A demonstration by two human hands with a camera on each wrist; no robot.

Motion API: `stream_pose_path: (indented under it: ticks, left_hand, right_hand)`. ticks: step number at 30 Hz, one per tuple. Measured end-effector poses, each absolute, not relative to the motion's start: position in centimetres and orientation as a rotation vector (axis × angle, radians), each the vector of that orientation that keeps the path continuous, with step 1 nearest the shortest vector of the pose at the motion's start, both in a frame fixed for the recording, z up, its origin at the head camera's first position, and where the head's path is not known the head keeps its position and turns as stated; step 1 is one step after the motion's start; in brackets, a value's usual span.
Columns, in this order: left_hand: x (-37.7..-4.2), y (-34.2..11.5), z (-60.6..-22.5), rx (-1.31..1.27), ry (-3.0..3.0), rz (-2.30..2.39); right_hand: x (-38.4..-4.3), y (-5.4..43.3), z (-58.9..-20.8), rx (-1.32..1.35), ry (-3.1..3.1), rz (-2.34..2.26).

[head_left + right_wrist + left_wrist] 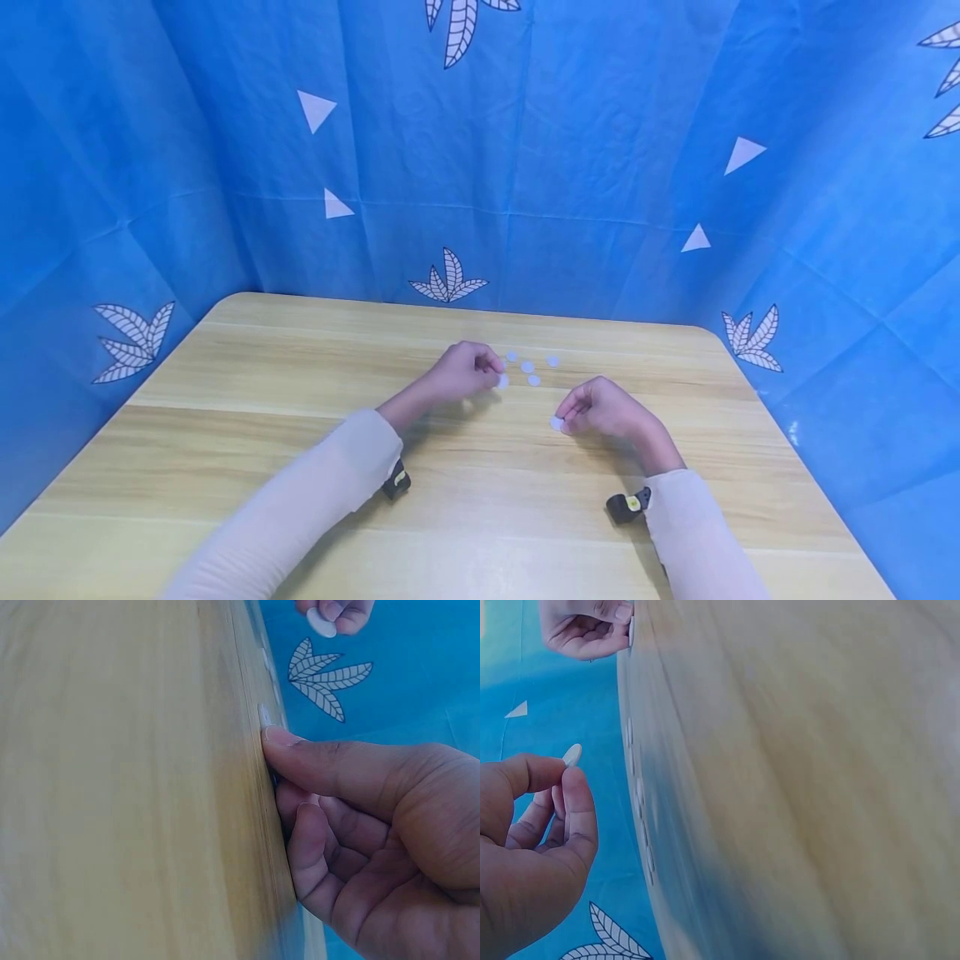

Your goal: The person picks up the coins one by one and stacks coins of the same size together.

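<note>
Between thumb and fingertip my left hand [463,372] pinches a small white disc [502,382]. The left wrist view shows this disc [572,755] held on edge, raised off the wooden table. My right hand [606,407] is nearer to me and to the right, pinching another white disc [557,423] low at the tabletop. Thumb and fingers cover part of that disc [264,715] in the right wrist view; whether it touches the wood I cannot tell. Several more white discs [528,367] lie flat and apart on the table, just beyond and between the hands.
The light wooden table [465,517] has rounded far corners. Blue cloth [525,150] with white leaf and triangle prints hangs behind it and along both sides. Dark wrist cameras [628,505] are strapped below both light sleeves [300,500].
</note>
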State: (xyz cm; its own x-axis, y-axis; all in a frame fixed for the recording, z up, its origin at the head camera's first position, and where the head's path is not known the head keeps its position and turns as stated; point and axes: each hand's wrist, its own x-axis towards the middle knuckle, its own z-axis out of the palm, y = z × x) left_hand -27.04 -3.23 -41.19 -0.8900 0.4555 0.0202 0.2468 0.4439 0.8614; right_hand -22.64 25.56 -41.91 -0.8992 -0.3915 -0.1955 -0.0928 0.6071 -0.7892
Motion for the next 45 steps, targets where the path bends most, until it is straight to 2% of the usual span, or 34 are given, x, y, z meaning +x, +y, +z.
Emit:
stream_pose_path:
  ticks: [45]
  left_hand:
    - [-25.5, 1.7, -42.3, 0.747, 2.351, 1.363]
  right_hand:
    - [-22.7, 25.7, -42.2, -0.428, 2.505, -1.172]
